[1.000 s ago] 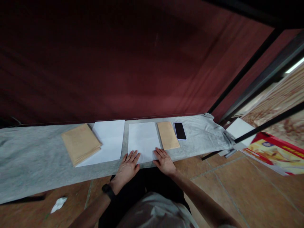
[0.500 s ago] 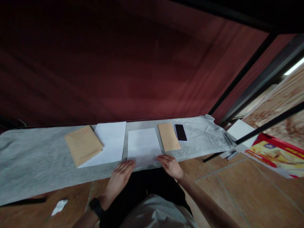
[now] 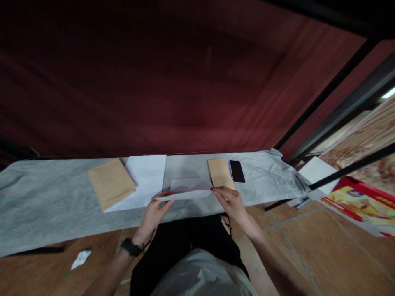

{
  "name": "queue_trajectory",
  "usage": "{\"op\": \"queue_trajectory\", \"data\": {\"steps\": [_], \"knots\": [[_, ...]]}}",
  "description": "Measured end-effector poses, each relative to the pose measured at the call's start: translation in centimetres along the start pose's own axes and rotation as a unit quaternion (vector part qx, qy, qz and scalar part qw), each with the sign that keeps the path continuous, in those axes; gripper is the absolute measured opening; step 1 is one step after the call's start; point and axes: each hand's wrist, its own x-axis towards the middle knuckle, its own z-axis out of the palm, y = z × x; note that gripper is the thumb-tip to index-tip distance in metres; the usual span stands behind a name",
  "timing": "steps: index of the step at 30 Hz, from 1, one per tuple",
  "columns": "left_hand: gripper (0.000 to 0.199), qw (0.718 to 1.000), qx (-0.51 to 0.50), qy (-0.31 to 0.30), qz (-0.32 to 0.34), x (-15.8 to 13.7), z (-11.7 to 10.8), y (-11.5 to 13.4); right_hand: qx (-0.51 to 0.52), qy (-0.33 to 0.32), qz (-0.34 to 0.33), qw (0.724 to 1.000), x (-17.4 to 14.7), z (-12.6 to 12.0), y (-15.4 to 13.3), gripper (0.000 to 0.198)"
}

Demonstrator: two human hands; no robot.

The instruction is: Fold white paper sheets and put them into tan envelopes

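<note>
A white sheet of paper is held by its two sides, its near part bent up off the bench and its far part lower over the cloth. My left hand pinches the left side between thumb and fingers. On the right side, my right hand closes on the paper's edge. Just beyond my right hand lies a single brown envelope. To the left, several brown envelopes are stacked partly over white paper sheets.
A grey cloth covers the long bench. A phone lies right of the single envelope. Dark red fabric hangs behind. A red and yellow box and black metal bars stand at the right. Crumpled tissue lies on the tiled floor.
The sheet, earlier flat on the cloth, now has its near side raised and bent. Both hands have moved up and away from my body with it.
</note>
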Motion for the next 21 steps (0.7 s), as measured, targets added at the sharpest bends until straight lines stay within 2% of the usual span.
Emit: {"op": "queue_trajectory", "data": {"steps": [5, 7, 10, 13, 15, 17, 19, 21], "knots": [[0.034, 0.994, -0.101, 0.006, -0.030, 2.3, -1.2, 4.1, 0.011, 0.155, -0.003, 0.988, 6.9, -3.7, -1.1, 0.020], [0.033, 0.988, -0.149, 0.018, -0.031, 2.8, -1.7, 5.7, 0.017, 0.192, 0.002, 0.981, 10.0, -4.4, -0.9, 0.022], [0.031, 0.981, -0.184, 0.043, -0.042, 3.5, -1.7, 7.2, 0.018, 0.203, 0.019, 0.979, 14.3, -4.1, 0.6, 0.029], [0.028, 0.980, -0.179, 0.062, -0.056, 4.4, -0.8, 6.5, 0.008, 0.175, 0.029, 0.984, 17.2, -2.1, 3.1, 0.032], [0.025, 0.981, -0.165, 0.074, -0.066, 5.0, 0.1, 4.7, -0.012, 0.144, 0.051, 0.988, 17.5, -0.3, 4.9, 0.039], [0.021, 0.985, -0.122, 0.095, -0.080, 5.6, 1.1, 2.4, -0.036, 0.121, 0.066, 0.990, 16.4, 1.9, 6.3, 0.051], [0.016, 0.988, -0.065, 0.100, -0.099, 6.1, 2.0, 0.2, -0.057, 0.106, 0.071, 0.990, 13.9, 4.3, 7.2, 0.054], [0.013, 0.988, -0.001, 0.092, -0.123, 6.4, 2.7, -1.6, -0.080, 0.063, 0.066, 0.993, 10.6, 6.7, 7.7, 0.056]]}}
